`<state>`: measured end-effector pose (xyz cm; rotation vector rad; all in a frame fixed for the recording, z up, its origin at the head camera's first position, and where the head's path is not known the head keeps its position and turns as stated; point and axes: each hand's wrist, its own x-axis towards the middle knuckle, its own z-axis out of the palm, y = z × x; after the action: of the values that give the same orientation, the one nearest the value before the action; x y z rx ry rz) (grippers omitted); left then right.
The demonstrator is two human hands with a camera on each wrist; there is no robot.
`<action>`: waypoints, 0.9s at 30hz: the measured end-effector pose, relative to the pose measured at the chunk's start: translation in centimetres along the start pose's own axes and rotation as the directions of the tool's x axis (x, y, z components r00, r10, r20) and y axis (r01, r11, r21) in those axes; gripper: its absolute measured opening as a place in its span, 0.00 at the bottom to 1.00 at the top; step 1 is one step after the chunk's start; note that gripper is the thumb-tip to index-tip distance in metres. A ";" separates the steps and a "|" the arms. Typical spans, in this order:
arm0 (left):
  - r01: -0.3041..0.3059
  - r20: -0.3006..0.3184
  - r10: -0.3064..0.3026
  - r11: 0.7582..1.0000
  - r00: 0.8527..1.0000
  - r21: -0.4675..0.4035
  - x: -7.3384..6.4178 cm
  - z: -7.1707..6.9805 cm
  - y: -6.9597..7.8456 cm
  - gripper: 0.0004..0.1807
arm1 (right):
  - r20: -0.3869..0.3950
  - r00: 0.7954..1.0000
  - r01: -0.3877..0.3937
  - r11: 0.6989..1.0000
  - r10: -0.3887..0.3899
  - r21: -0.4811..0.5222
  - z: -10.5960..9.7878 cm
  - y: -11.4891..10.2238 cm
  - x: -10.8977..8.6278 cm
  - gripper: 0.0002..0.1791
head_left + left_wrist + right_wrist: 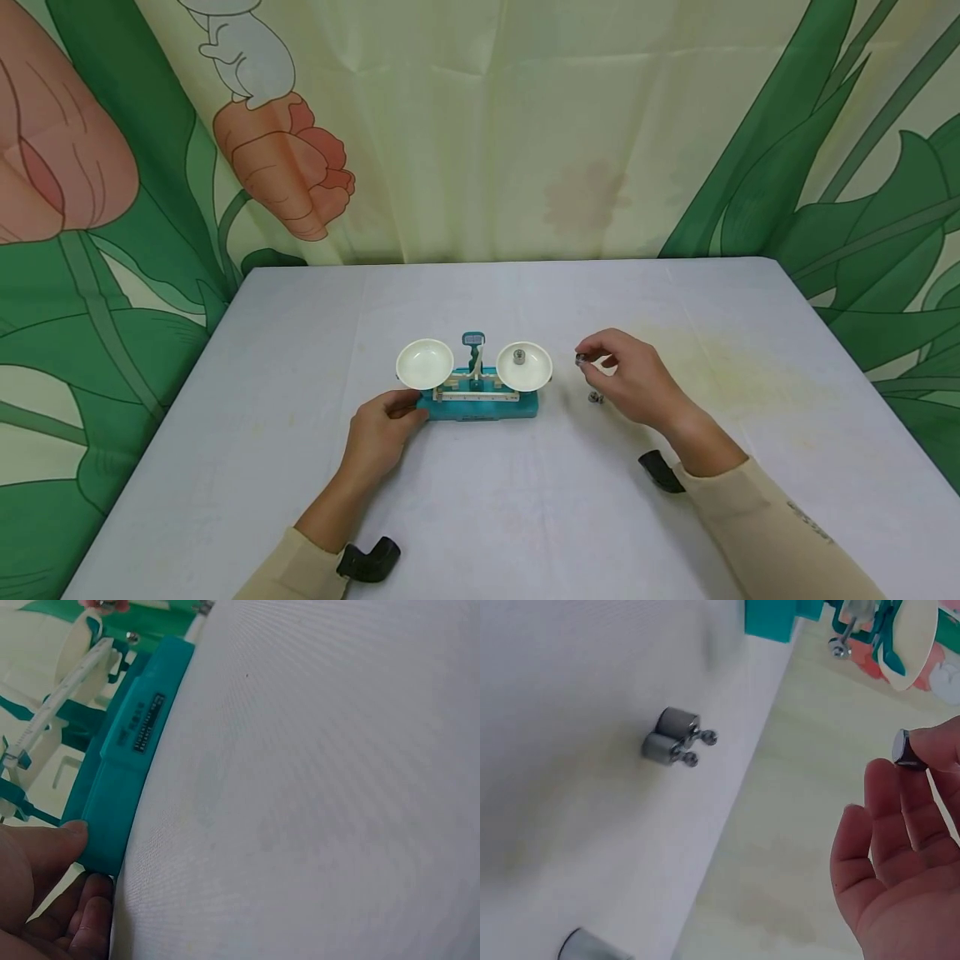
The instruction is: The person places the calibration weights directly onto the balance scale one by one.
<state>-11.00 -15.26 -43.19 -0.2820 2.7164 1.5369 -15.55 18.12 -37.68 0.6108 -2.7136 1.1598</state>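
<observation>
A teal balance scale (480, 407) with two white pans stands on the table. My left hand (381, 433) grips the left end of its base; in the left wrist view the thumb (71, 836) lies on the teal base and the fingers curl at its end. A small metal weight (519, 357) stands in the right pan (536, 375), while the left pan (424, 363) holds nothing. Right of the scale, my right hand (633, 379) pinches another metal weight (907, 752) between thumb and fingertips, above the table. Two knobbed weights (671, 735) stand together below that hand.
A grey cylinder (592, 946) shows partly at the lower edge of the right wrist view. White cloth covers the table (525, 517). A printed curtain (480, 150) hangs behind it. Black wrist mounts (369, 560) sit by both sleeves.
</observation>
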 end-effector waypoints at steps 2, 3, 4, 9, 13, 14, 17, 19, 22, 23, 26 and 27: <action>-0.002 0.000 0.002 1.000 1.000 -0.002 0.0 0.0 0.0 0.20 | 0.003 1.000 0.009 1.000 -0.009 -0.001 0.2 -0.3 0.3 0.08; -0.001 0.000 0.001 1.000 1.000 -0.003 0.0 0.0 0.0 0.20 | 0.003 1.000 0.011 1.000 -0.011 -0.003 0.3 -0.4 0.4 0.08; 0.000 0.000 0.000 1.000 1.000 -0.004 0.0 0.0 0.0 0.20 | 0.005 1.000 0.014 1.000 -0.014 -0.003 0.4 -0.5 0.5 0.08; 0.002 -0.001 -0.002 1.000 1.000 0.004 0.1 0.0 0.1 0.20 | 0.010 0.999 0.036 0.999 -0.036 -0.006 0.8 -1.2 1.3 0.08; -0.004 -0.004 0.004 1.000 1.000 0.010 0.1 0.0 0.1 0.20 | 0.018 0.999 0.039 0.999 -0.038 -0.011 1.3 -1.7 1.8 0.09; -0.005 -0.004 0.005 1.000 1.000 0.010 0.1 0.0 0.1 0.20 | 0.021 0.999 0.037 0.999 -0.037 -0.011 1.5 -1.7 1.9 0.09; -0.004 -0.005 0.004 1.000 1.000 0.010 0.1 0.0 0.0 0.20 | 0.026 0.999 0.035 0.999 -0.035 -0.006 1.9 -2.0 2.2 0.09; -0.001 -0.005 0.001 1.000 1.000 0.011 0.1 0.0 0.0 0.20 | 0.031 0.999 0.033 0.999 -0.032 -0.008 2.1 -2.2 2.4 0.09; 0.003 -0.004 -0.003 1.000 1.000 0.012 0.1 0.0 0.0 0.20 | 0.046 0.999 0.024 1.000 -0.023 -0.015 2.4 -2.4 2.6 0.09; 0.004 -0.004 -0.004 1.000 1.000 0.011 0.0 0.0 0.1 0.20 | 0.053 0.998 0.020 1.000 -0.019 -0.020 2.5 -2.5 2.6 0.09; 0.007 -0.003 -0.007 1.000 1.000 0.008 0.0 0.0 0.1 0.20 | 0.071 0.997 0.014 0.999 -0.012 -0.039 2.7 -2.7 2.8 0.09; 0.009 -0.003 -0.009 1.000 1.000 0.008 0.0 0.0 0.1 0.20 | 0.077 0.997 0.015 0.999 -0.011 -0.048 2.8 -2.8 2.8 0.10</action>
<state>-11.00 -15.22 -43.13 -0.2956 2.7191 1.5239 -16.86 13.51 -36.97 0.6787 -2.7883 1.0855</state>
